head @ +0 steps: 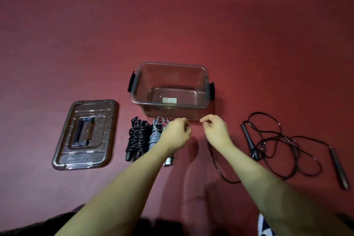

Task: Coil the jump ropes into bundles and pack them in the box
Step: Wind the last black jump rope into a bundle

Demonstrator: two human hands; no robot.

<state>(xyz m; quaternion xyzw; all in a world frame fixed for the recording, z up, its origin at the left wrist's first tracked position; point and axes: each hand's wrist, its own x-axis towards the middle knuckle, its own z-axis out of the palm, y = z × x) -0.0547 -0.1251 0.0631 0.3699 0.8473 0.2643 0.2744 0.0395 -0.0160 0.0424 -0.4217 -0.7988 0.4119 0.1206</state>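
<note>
Both forearms are bare, no sleeves, rings or watch visible.

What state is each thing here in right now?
Box: open, no ropes inside.
Lid: off, flat beside the box.
Black bundle: coiled.
Grey bundle: coiled.
Loose rope: uncoiled, sprawled.
Left hand: fingers curled.
Right hand: fingers curled.

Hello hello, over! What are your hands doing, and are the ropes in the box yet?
Both hands, left hand and right hand, fingers curled, grip unclear. Box holds no ropes. Two coiled bundles beside it, loose black rope still uncoiled. Lid off.
</note>
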